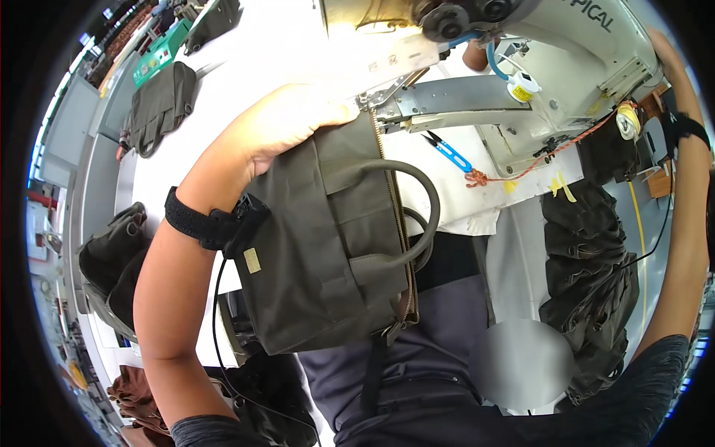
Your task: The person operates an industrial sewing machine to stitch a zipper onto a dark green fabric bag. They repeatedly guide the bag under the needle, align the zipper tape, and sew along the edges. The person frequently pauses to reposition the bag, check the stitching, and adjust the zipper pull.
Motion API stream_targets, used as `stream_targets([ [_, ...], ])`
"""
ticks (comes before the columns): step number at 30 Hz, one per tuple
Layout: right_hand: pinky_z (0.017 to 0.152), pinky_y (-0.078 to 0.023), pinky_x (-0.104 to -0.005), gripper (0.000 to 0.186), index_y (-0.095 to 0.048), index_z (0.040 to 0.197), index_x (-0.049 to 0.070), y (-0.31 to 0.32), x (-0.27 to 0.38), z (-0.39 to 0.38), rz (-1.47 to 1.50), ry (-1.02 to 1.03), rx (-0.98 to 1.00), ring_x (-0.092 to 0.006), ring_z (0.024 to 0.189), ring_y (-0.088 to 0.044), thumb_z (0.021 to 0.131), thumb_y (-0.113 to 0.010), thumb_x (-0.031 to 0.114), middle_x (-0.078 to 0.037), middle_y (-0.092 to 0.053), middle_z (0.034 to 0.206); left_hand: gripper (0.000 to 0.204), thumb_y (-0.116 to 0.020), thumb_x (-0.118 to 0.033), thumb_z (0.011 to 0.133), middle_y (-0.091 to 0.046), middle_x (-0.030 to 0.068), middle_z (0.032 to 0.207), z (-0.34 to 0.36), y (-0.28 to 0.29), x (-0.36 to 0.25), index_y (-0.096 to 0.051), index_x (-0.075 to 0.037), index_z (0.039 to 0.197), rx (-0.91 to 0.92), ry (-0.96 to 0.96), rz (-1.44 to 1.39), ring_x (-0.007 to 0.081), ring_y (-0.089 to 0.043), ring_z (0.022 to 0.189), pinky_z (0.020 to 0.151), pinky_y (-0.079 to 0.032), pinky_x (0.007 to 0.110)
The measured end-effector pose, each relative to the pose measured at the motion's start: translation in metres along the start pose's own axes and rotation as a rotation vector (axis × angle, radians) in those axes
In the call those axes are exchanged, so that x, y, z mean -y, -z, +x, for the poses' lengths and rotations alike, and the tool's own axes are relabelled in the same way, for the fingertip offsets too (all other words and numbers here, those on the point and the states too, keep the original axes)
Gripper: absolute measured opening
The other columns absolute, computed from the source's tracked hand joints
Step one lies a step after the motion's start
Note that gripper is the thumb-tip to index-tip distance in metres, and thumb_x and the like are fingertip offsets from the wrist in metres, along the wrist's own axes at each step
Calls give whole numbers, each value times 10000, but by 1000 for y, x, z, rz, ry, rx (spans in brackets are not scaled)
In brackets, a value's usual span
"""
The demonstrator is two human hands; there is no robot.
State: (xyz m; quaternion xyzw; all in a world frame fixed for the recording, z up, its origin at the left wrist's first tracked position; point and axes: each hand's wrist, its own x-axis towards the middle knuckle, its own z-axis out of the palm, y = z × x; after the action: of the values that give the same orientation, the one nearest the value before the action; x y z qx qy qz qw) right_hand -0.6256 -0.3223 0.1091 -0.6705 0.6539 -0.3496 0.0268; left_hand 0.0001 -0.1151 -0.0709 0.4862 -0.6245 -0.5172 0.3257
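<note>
An olive-grey handbag (305,246) with two rounded handles (428,197) and an open brass zipper (395,201) along its top hangs tilted in front of me. My left hand (302,112) is closed on the bag's far end, thumb at the corner beside the sewing machine's narrow arm (462,100). That corner meets the tip of the arm, under the machine's head. At the far right, my right hand (661,51) reaches to the end of the sewing machine (588,59); the machine's body hides its fingers.
Blue-handled thread snips (450,152) lie on the white table by an orange cord (551,156). Another dark bag (160,108) rests at the far left. Dark bags are piled at the right (588,276), and more (115,261) sit at the left.
</note>
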Motion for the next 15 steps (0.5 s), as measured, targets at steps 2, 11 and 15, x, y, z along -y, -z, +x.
stream_targets([
  [2, 988, -482, -269, 588, -706, 1345, 7, 7, -8, 2, 100, -82, 26, -146, 1153, -655, 1082, -535, 504, -104, -731, 1268, 319, -728, -175, 963, -728, 51, 1153, 0, 0, -5, -725, -7, 1234, 23, 0, 51, 139, -648, 1052, 971, -511, 299],
  [11, 1021, -478, -353, 677, -723, 1242, -48, -92, -90, -128, 209, -80, -610, -230, 1092, -673, 1085, -485, 566, -160, -757, 1164, 293, -728, -195, 979, -747, 37, 1125, 2, -3, 6, -749, -4, 1201, 0, -20, -39, 128, -653, 1045, 983, -508, 287],
  [15, 966, -496, -334, 640, -741, 1190, -57, -13, -107, -90, 413, -73, -610, -226, 1016, -682, 1061, -545, 539, -135, -764, 1101, 308, -730, -190, 977, -739, 39, 1147, 6, -2, 0, -743, 5, 1214, 52, 6, -18, 125, -647, 1046, 981, -508, 289],
])
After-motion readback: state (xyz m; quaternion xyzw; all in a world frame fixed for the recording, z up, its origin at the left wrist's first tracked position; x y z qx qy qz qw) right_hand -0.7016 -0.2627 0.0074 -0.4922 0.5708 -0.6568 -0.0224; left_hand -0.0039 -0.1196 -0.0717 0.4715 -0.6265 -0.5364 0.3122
